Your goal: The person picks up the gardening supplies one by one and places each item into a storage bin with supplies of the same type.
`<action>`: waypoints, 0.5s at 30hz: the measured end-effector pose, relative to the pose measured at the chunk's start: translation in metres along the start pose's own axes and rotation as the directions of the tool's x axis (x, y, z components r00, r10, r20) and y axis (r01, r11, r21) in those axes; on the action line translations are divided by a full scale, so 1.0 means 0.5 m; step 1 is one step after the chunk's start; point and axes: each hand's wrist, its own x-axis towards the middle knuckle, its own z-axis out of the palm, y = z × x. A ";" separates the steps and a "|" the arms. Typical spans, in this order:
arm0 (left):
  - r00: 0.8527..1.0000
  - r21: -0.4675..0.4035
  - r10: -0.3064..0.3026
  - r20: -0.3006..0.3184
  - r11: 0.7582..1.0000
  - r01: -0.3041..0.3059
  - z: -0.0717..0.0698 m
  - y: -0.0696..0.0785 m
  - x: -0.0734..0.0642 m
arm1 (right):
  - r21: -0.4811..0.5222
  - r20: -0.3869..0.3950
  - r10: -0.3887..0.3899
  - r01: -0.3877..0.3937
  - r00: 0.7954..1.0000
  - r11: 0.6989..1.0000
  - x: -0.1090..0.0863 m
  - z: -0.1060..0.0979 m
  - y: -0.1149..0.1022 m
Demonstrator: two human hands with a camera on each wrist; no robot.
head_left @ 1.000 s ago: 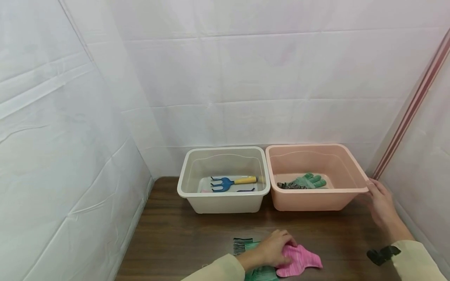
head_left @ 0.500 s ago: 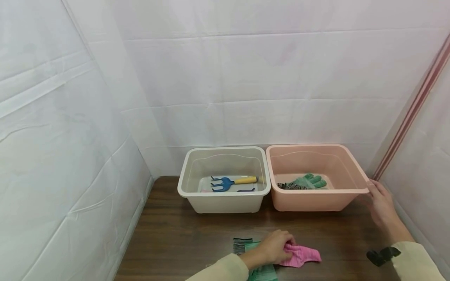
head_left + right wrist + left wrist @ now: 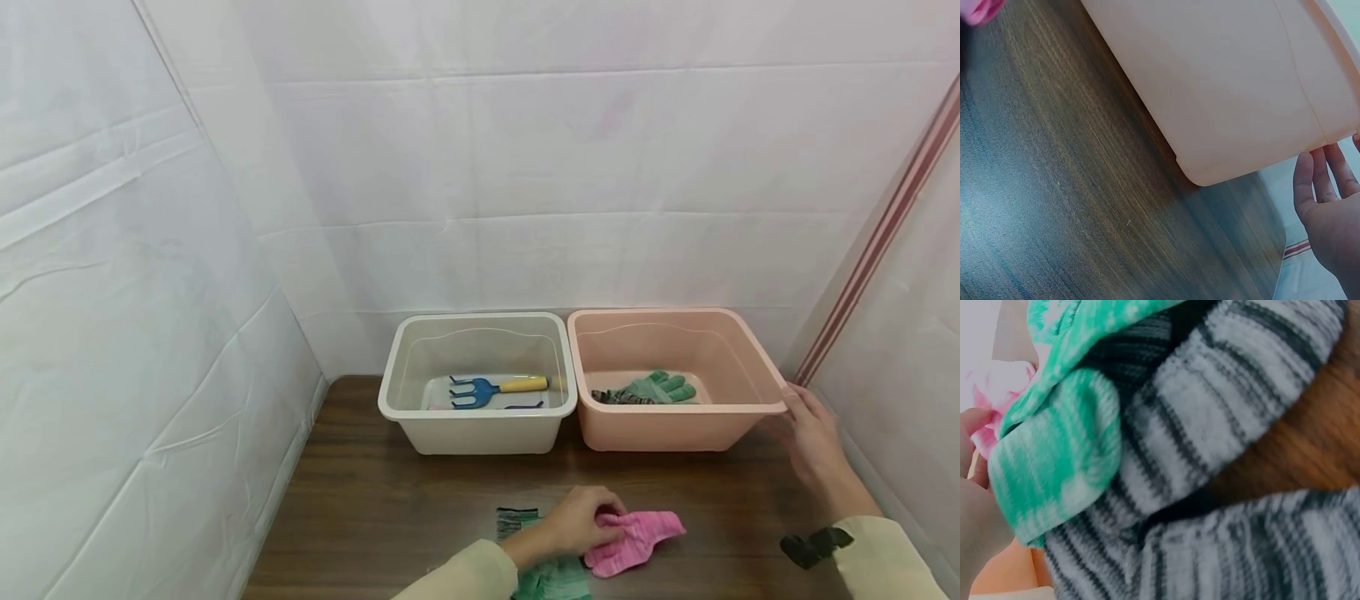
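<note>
My left hand (image 3: 581, 521) pinches a pink knit glove (image 3: 639, 537) low in the head view, just above the table. Beneath that wrist lies a green glove (image 3: 558, 582) with a dark striped cuff (image 3: 516, 521). Close up in the left wrist view, the green cloth (image 3: 1054, 469) and the grey-black striped cuff (image 3: 1222, 394) fill most of the picture, and the pink glove (image 3: 999, 400) shows at the left fingertips. My right hand (image 3: 816, 442) holds the peach basin (image 3: 675, 427) at its right front corner. Several fingers (image 3: 1322, 178) touch its outer wall below the rim.
Left of the peach basin stands a white basin (image 3: 480, 435) with a blue hand fork (image 3: 498, 390) with a yellow handle. Another green glove (image 3: 652, 387) lies in the peach basin. White sheeting (image 3: 480, 167) closes off the back and sides of the brown table (image 3: 360, 500).
My left hand has shifted slightly left and away from me. The pink glove was drawn up and bunched, and now hangs more spread out. The right hand and basins stay put.
</note>
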 end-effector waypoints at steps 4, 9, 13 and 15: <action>0.999 -0.077 -0.022 -0.030 0.997 0.020 -0.014 0.006 0.003 | -0.025 -0.017 0.016 -0.016 1.000 1.000 0.001 0.001 0.000; 0.997 -0.126 -0.030 -0.066 0.992 0.021 -0.029 0.020 0.008 | -0.036 -0.025 0.025 -0.026 0.999 0.999 0.000 0.003 -0.001; 0.996 -0.145 -0.021 -0.085 0.989 0.009 -0.040 0.030 0.011 | -0.023 -0.007 0.013 -0.013 1.000 1.000 -0.002 0.003 -0.003; 0.996 -0.163 -0.033 -0.088 0.987 0.018 -0.044 0.033 0.012 | -0.018 -0.008 0.017 -0.017 1.000 1.000 -0.002 0.004 -0.004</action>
